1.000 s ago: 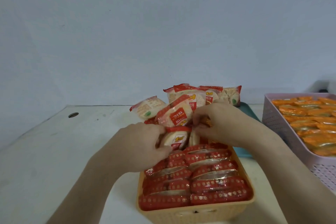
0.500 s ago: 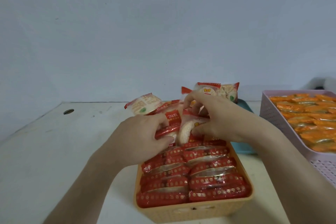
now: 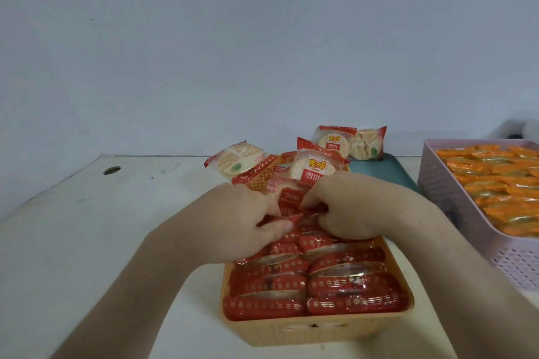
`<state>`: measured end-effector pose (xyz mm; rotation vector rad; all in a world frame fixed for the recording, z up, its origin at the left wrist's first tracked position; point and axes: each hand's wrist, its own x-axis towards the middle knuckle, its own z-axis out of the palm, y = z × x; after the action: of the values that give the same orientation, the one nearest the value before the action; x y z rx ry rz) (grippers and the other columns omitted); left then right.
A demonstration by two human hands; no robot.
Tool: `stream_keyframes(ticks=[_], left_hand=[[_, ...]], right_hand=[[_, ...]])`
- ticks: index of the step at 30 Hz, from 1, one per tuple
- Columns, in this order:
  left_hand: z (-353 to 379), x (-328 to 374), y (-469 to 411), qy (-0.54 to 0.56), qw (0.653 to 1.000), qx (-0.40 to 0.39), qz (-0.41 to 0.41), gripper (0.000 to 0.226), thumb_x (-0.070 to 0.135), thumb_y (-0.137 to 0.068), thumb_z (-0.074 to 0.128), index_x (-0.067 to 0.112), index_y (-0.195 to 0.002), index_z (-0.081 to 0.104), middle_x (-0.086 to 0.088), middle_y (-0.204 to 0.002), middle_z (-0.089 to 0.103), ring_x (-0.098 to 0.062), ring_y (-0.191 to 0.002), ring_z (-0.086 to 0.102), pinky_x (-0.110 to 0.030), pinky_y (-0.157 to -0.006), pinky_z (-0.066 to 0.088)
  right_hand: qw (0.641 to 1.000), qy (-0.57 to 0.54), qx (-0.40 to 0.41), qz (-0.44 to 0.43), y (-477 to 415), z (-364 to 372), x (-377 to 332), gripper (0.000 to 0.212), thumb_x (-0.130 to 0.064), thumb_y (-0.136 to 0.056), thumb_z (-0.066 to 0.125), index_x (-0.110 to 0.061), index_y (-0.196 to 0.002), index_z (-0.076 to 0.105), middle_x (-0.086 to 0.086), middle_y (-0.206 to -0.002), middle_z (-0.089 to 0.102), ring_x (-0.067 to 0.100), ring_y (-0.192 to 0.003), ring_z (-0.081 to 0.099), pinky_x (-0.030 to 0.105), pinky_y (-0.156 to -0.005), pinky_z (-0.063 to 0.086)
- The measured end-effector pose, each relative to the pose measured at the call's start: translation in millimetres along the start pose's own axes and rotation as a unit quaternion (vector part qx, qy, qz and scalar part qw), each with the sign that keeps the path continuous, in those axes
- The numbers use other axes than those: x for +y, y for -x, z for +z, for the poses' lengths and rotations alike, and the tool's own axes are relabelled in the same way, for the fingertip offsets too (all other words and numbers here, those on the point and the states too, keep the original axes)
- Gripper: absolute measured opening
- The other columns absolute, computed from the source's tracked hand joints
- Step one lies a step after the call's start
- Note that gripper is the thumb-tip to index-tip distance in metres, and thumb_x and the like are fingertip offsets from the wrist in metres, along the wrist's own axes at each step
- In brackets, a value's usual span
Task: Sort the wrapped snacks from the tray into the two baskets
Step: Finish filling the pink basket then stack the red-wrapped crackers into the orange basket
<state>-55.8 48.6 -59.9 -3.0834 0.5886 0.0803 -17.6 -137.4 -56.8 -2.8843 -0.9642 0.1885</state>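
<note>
1. The left hand (image 3: 250, 218) and right hand (image 3: 347, 207) are now pressing lower into the orange woven plastic basket (image 3: 315, 329).
2. A red-edged rice cracker packet (image 3: 313, 169) is now standing uncovered behind them.

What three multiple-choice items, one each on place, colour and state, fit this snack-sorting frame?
1. Where does the pink basket stand relative to the orange basket?
A. To its right
B. To its left
C. Stacked on top of it

2. What colour is the tray behind the orange basket?
A. Yellow
B. Teal
C. Black

3. What are the left hand and right hand doing?
A. Resting flat on the table
B. Both gripping red-wrapped snacks at the far end of the orange basket
C. Lifting the pink basket

Answers: 1 A, the pink basket stands at the right edge of the view; 2 B, a teal rim shows behind the right hand; 3 B, fingers of both hands curl around wrappers there.
</note>
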Motion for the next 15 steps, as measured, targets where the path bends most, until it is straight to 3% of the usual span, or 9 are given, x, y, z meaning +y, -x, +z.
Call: stream_keyframes(ticks=[2,5,8,10,13,15], left_hand=[[3,4,-2,-0.023,1.000,-0.003,0.010,0.047,0.056,-0.098,0.025,0.028,-0.089,0.062,0.010,-0.073,0.061,-0.005,-0.068,0.055,-0.026,-0.065,0.043],[11,8,-5,-0.029,1.000,0.004,0.006,0.049,0.051,-0.100,0.020,0.026,-0.089,0.061,0.009,-0.080,0.061,-0.008,-0.075,0.057,-0.026,-0.069,0.042],[15,7,-9,-0.036,0.999,-0.003,0.010,0.051,0.050,-0.100,0.020,0.025,-0.092,0.063,0.005,-0.087,0.065,-0.012,-0.081,0.060,-0.030,-0.078,0.049],[12,8,-9,-0.029,1.000,0.000,0.009,0.046,0.050,-0.100,0.024,0.026,-0.095,0.063,0.007,-0.087,0.065,-0.010,-0.080,0.059,-0.030,-0.076,0.049],[0,10,-5,0.033,0.994,0.099,0.013,0.031,0.047,-0.098,0.039,0.031,-0.098,0.065,0.017,-0.084,0.064,0.000,-0.074,0.056,-0.023,-0.070,0.046],[-8,9,-3,0.058,0.978,0.199,0.005,0.022,0.041,-0.096,0.050,0.034,-0.107,0.067,0.020,-0.092,0.063,0.001,-0.077,0.053,-0.012,-0.071,0.040]], right_hand=[[0.999,-0.028,-0.002,-0.017,2,-4,2,0.033,-0.028,-0.093,0.052,-0.034,-0.123,0.062,-0.013,-0.118,0.065,0.007,-0.102,0.058,0.025,-0.088,0.048],[0.995,-0.100,0.025,-0.015,9,-14,8,0.029,-0.041,-0.091,0.059,-0.038,-0.120,0.062,-0.017,-0.113,0.066,0.002,-0.100,0.060,0.026,-0.091,0.050],[0.997,-0.054,0.051,0.004,11,-14,11,0.020,-0.035,-0.090,0.062,-0.035,-0.110,0.067,-0.016,-0.103,0.066,0.005,-0.096,0.061,0.028,-0.088,0.052],[0.999,-0.023,0.047,0.006,8,-8,8,0.017,-0.029,-0.091,0.062,-0.033,-0.106,0.069,-0.015,-0.098,0.063,0.008,-0.095,0.059,0.028,-0.089,0.050],[0.999,0.005,0.032,0.015,4,-5,7,0.019,-0.029,-0.093,0.060,-0.034,-0.108,0.069,-0.014,-0.099,0.063,0.011,-0.098,0.058,0.034,-0.094,0.047],[0.999,-0.018,0.045,0.015,5,-8,10,0.016,-0.033,-0.092,0.059,-0.032,-0.104,0.071,-0.016,-0.095,0.064,0.007,-0.091,0.059,0.029,-0.086,0.050]])
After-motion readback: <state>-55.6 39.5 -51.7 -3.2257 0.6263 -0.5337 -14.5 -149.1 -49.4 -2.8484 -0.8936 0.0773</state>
